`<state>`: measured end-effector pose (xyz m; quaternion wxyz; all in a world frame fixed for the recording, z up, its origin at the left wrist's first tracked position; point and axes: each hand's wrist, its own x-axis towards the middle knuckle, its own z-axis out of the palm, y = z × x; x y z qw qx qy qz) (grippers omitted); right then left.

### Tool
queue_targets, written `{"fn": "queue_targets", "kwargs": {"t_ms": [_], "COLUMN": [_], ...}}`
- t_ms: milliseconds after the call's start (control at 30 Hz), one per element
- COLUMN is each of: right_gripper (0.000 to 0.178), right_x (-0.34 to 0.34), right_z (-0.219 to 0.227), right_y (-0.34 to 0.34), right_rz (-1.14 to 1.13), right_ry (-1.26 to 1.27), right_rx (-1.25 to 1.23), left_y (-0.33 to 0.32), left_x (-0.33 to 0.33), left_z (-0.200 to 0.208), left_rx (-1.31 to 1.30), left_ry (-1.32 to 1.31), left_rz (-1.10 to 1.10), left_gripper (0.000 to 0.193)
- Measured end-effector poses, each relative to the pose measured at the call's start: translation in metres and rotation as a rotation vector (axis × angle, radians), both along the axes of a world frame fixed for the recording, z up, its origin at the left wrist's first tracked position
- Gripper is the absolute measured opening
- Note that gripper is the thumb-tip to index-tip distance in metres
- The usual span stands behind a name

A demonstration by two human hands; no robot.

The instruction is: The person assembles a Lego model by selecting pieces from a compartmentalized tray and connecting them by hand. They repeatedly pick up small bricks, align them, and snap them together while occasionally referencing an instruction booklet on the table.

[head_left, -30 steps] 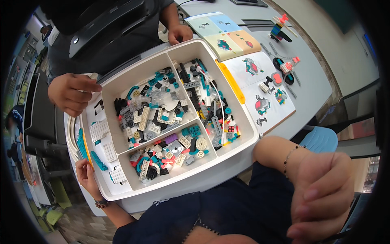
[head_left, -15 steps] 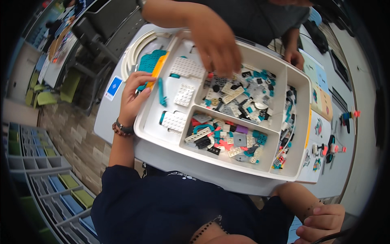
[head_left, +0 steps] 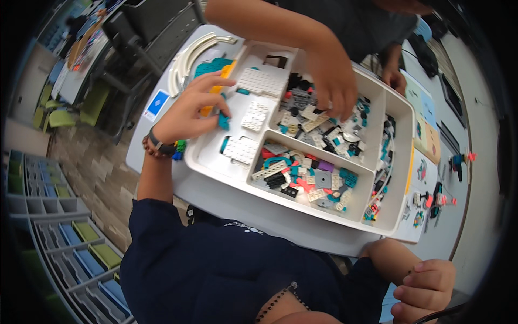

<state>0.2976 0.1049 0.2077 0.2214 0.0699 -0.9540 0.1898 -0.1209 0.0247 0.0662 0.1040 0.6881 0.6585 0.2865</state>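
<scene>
The left hand (head_left: 190,112) reaches over the left edge of the tray (head_left: 403,156), its thumb and fingers spread around a teal piece (head_left: 223,122) that lies just inside that edge; whether they pinch it cannot be told. The right hand (head_left: 425,291) hangs well apart from the left, off the table's (head_left: 216,197) near edge, its fingers curled inward, and whether anything is in it cannot be seen. Beside the teal piece, along the tray's left compartment, lie three white plates (head_left: 254,116), with a dark frame (head_left: 275,61) near the far left corner. A co-worker's hand (head_left: 334,81) comes over the tray's far edge, fingertips down among the mixed bricks (head_left: 307,123) of the middle compartment; its grip is unclear. The co-worker's other hand (head_left: 396,81) is at the far right corner. In the compartment along the near edge are a purple brick (head_left: 325,166) and a grey square (head_left: 322,179) among other parts. Outside the tray's left edge, by a yellow handle (head_left: 227,71), are teal plates (head_left: 209,67), white curved pieces (head_left: 189,58) and a blue card (head_left: 156,103). Past the right edge lie an open booklet (head_left: 423,124) and a small wheeled model (head_left: 436,195).
</scene>
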Motion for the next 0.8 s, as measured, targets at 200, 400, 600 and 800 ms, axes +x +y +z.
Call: {"fn": "queue_targets", "kwargs": {"t_ms": [200, 400, 600, 800], "right_gripper": [0.007, 0.007, 0.007, 0.007], "right_x": [-0.014, -0.032, -0.034, -0.033], "right_z": [-0.008, -0.016, -0.022, -0.025], "right_y": [0.000, -0.006, -0.004, 0.002], "right_rz": [0.062, 0.115, 0.085, 0.119], "right_ry": [0.122, 0.291, 0.386, 0.459], "right_rx": [-0.030, -0.172, -0.233, -0.187], "left_y": [-0.005, -0.002, -0.003, -0.001], "left_x": [0.001, -0.008, -0.008, -0.004], "left_z": [-0.005, -0.016, -0.025, -0.027], "left_rx": [0.009, 0.025, 0.065, 0.066], "left_ry": [-0.069, -0.222, -0.248, -0.302], "left_rz": [0.028, -0.043, 0.007, 0.026], "left_gripper": [0.024, 0.020, 0.015, 0.007]}}
